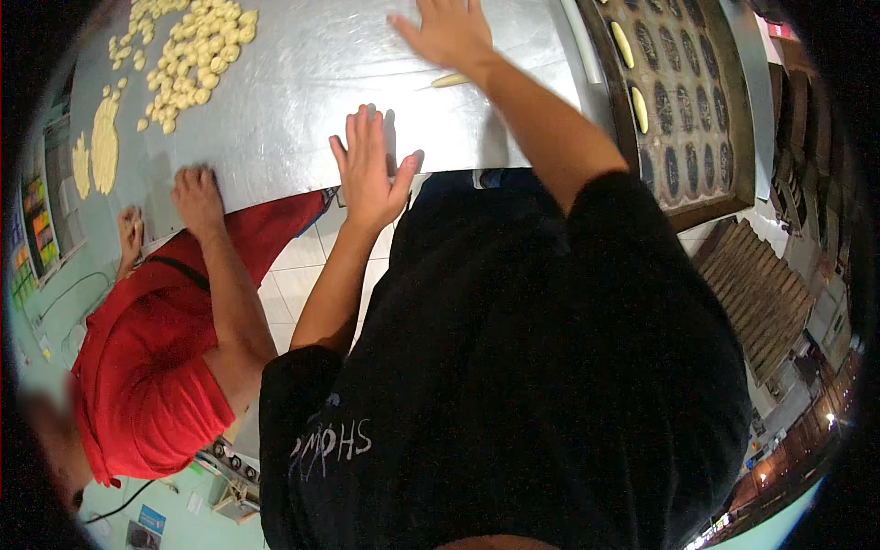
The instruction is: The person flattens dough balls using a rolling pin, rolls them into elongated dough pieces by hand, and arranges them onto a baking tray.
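My left hand [369,174], fingers spread, is over the near edge of the steel table [284,92]. Whether it presses on the surface I cannot tell. My right hand [445,37] is open farther forward, slightly blurred. A thin pale dough strip [445,81] lies just below it on the steel, partly hidden by my wrist. To the left lie many small dough balls [197,64] and flattened pieces of dough [104,147].
A co-worker in red [151,348] stands close at my left, both hands [197,197] at the table's edge. At right, a dark baking tray [683,101] holds long dough pieces [640,110] in its left column. A pale rod [579,37] lies beside it.
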`<action>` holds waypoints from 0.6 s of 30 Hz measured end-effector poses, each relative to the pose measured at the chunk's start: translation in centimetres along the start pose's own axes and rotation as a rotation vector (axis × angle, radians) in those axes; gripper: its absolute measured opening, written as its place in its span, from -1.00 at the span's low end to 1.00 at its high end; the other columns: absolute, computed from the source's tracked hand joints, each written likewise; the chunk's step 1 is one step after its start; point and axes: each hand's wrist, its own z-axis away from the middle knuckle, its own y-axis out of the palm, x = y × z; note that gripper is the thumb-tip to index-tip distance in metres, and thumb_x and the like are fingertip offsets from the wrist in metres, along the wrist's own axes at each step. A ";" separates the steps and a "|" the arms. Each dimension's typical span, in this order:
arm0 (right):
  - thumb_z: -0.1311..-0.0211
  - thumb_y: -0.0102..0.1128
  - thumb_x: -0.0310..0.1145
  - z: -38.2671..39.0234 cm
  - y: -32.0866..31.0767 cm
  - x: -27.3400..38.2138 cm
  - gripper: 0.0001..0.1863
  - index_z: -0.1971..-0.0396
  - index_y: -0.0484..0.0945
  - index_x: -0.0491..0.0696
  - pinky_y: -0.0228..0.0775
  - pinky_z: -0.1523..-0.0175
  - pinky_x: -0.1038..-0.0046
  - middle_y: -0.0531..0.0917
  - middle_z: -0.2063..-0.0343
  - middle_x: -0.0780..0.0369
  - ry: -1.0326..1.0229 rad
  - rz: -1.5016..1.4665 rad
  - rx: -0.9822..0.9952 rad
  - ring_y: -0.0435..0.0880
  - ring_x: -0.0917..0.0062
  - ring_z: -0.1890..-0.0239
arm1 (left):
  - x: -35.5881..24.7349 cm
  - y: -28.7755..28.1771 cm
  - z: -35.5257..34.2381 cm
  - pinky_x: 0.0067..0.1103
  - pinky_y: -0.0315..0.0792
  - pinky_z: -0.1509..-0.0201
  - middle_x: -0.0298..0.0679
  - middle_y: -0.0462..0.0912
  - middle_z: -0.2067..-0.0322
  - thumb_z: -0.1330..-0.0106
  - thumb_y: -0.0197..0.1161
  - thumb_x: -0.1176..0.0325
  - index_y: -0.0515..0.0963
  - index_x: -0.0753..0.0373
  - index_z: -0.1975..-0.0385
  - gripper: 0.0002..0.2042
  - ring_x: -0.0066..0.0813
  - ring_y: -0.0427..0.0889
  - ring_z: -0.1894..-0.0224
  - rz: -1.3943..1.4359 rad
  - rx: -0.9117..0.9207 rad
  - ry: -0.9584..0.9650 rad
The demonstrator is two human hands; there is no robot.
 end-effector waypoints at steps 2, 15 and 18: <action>-0.34 -0.14 0.13 -3.5 1.0 -1.8 -0.20 -0.34 0.14 -0.22 -0.35 -0.49 0.09 0.11 -0.39 -0.04 0.047 -0.128 0.103 -0.03 0.19 -0.47 | -0.2 0.4 -0.5 0.12 -0.39 -0.38 0.18 0.05 -0.38 -0.33 0.04 -0.06 0.05 0.39 -0.36 -0.23 0.19 -0.09 -0.45 -0.034 0.029 -0.046; -0.12 0.25 -0.20 8.7 -8.6 -5.5 -0.80 0.25 0.63 0.14 0.34 0.06 0.37 0.60 0.36 0.34 -0.426 0.009 0.135 0.59 0.45 0.14 | -2.7 0.8 -3.1 0.08 -0.40 -0.40 0.07 0.11 -0.37 -0.32 0.06 0.18 0.04 0.40 -0.37 -0.32 0.15 -0.11 -0.45 0.179 -0.079 0.018; -0.16 0.22 -0.22 10.0 -16.4 -6.3 -0.83 0.25 0.62 0.12 0.34 0.07 0.41 0.58 0.35 0.33 -0.371 -0.183 -0.051 0.57 0.45 0.14 | -7.5 0.4 -6.4 0.01 -0.38 -0.43 0.06 0.12 -0.37 -0.32 0.05 0.20 0.05 0.41 -0.36 -0.33 0.19 -0.12 -0.45 0.303 -0.190 0.121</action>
